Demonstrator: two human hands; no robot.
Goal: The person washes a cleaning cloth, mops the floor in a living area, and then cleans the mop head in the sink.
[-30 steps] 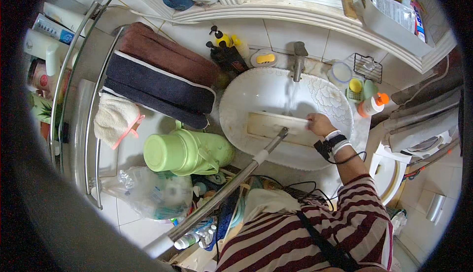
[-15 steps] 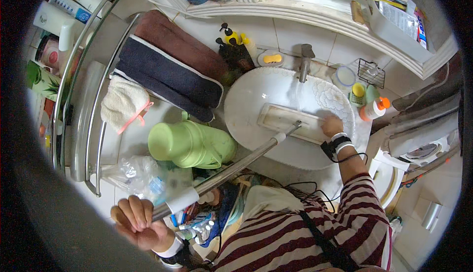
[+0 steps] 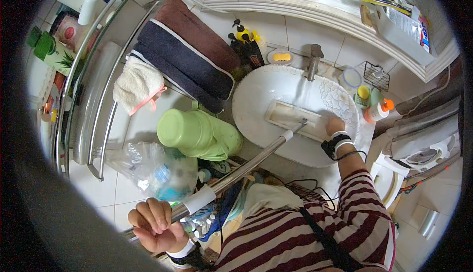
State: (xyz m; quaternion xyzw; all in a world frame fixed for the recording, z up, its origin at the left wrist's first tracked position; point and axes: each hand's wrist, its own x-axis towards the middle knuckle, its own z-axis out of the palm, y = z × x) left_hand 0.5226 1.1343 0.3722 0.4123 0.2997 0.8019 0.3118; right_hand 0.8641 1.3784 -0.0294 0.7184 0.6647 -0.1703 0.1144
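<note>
A flat mop slants across the view, its rectangular pale head (image 3: pixel 286 116) lying in the white sink (image 3: pixel 256 133) under running water from the metal tap (image 3: pixel 313 61). My left hand (image 3: pixel 156 225) is closed on the lower part of the long metal mop handle (image 3: pixel 256 156), its fingers curled over the pole. At the far right end of the mop head is my right hand (image 3: pixel 336 125), closed on that end; its fingertips are hidden. Both wrists wear white and black bands.
Left of the sink stand a green thermos jug (image 3: pixel 197 134) and a clear plastic bag (image 3: pixel 157 171). Dark and brown towels (image 3: pixel 180 62) hang over a metal rail. Around the tap are a soap dish (image 3: pixel 280 56), pump bottles (image 3: pixel 246 45) and an orange-topped bottle (image 3: pixel 379 111).
The view has shifted, so the sink, towels and jug appear farther right. Both hands stay at the mop, and more of the handle's end shows beyond my left hand.
</note>
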